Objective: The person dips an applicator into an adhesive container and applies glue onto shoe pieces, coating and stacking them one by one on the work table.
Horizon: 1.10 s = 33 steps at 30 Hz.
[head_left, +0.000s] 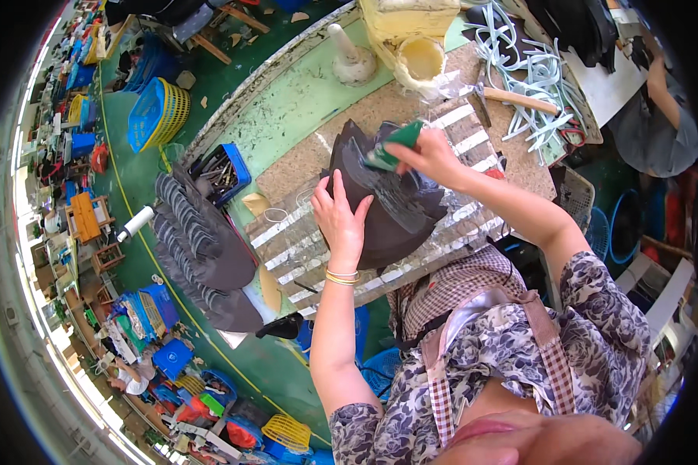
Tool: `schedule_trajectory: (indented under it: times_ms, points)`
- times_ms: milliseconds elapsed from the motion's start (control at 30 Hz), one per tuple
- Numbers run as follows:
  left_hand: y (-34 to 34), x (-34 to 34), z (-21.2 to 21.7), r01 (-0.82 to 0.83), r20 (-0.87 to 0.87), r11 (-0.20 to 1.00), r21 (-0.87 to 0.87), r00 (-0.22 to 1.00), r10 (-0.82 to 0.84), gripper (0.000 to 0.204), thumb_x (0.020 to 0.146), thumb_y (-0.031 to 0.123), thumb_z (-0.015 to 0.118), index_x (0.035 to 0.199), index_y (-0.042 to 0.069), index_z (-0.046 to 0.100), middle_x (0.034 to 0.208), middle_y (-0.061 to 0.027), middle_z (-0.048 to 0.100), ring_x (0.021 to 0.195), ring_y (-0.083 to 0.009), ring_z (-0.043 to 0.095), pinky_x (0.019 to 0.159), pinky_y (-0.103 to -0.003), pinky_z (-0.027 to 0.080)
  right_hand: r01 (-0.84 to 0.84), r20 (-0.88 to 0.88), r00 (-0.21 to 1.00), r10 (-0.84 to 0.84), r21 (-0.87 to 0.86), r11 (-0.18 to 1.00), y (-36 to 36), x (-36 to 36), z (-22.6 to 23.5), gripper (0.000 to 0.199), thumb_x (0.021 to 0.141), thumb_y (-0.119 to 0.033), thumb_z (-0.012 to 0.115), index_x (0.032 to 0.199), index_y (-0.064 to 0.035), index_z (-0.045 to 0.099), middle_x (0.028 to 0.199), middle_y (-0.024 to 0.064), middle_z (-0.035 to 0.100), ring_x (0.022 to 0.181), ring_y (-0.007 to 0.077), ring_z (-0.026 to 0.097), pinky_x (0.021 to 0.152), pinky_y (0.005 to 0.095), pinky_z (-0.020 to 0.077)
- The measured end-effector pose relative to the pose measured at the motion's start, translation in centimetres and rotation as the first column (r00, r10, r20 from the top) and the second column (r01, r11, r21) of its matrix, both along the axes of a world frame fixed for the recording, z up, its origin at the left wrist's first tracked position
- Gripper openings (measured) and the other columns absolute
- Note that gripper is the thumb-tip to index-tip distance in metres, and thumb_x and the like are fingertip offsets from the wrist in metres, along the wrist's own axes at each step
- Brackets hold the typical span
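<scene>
A fan of overlapping dark brown sheet pieces (388, 236) lies on the striped board in front of me, with a greyish, wet-looking smear across it. My left hand (340, 221) rests on the left side of these pieces, fingers spread and thumb apart. In my right hand (436, 160) is a green-handled brush (403, 136), its tip touching the smeared strip near the upper middle of the fan. The fingers wrap the handle; the bristles are partly hidden.
Stacked dark pieces (205, 240) lie at the left, beside a blue tray of tools (229, 172). Farther back stand a crusted tub (420, 58) and a whitish pestle-shaped thing (353, 58). A hammer (520, 99) and pale blue strips (512, 46) lie at the right, near another person's arm (663, 93).
</scene>
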<state>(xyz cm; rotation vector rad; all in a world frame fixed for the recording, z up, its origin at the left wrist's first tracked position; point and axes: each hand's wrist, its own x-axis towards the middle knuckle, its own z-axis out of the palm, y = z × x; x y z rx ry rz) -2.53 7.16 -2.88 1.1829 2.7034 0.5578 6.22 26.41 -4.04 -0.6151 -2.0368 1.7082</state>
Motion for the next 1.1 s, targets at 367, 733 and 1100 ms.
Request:
schedule_trajectory:
  times_ms: [367,733,1100]
  points:
    - [-0.7,-1.0,-1.3,0.371,-0.117,0.828,0.420,0.927,-0.356,0.014,0.061,0.007,0.059,0.068,0.007,0.047,0.077,-0.0056,0.050,0.084,-0.0239,0.048,0.085,-0.041,0.040,0.176,0.096,0.984,-0.149,-0.395,0.902,3.7,3.6,0.7,0.027,0.084,-0.025,0.063,0.083,0.0021,0.061,0.071,0.0067,0.064,0.053,0.0108,0.061,0.046,0.0210,0.0468]
    - [-3.6,-1.7,-0.2,0.324,-0.077,0.822,0.467,0.942,-0.328,0.019,0.067,0.002,0.062,0.066,0.006,0.043,0.085,-0.0077,0.061,0.084,-0.0234,0.058,0.083,-0.040,0.044,0.052,0.135,0.990,-0.028,-0.175,0.983,0.8,4.6,0.5,0.020,0.084,-0.017,0.061,0.083,0.0031,0.064,0.066,0.0058,0.064,0.052,0.0102,0.061,0.045,0.0225,0.0448]
    - [-28.8,-11.7,-0.3,-0.829,0.758,0.149,0.539,0.554,0.345,0.046,0.074,-0.002,0.068,0.116,-0.005,0.048,0.114,-0.0094,0.055,0.099,-0.0179,0.054,0.090,-0.030,0.042,0.186,0.136,0.976,-0.168,-0.135,0.973,-3.1,5.2,2.4,0.018,0.086,-0.016,0.060,0.086,0.0018,0.064,0.069,0.0031,0.063,0.055,0.0086,0.057,0.052,0.0214,0.0458]
